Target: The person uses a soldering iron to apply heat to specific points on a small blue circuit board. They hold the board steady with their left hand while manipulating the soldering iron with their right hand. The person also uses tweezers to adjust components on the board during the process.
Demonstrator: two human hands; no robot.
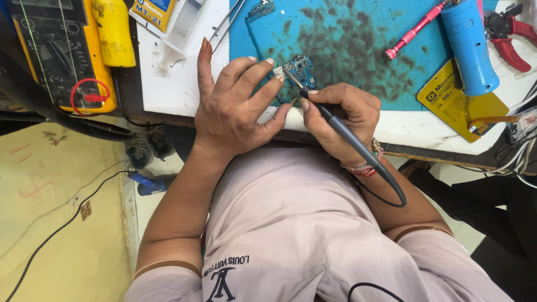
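My left hand fingertips pin small blue circuit board. Right hand grips soldering iron pen-style; shaft slants up-left, tip touching board just beyond left fingertips.

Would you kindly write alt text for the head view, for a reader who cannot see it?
Seen from above, a person's right hand holds a soldering iron to a small blue circuit board that the left hand steadies on a stained blue mat. A yellow meter, tweezers and red pliers lie around.
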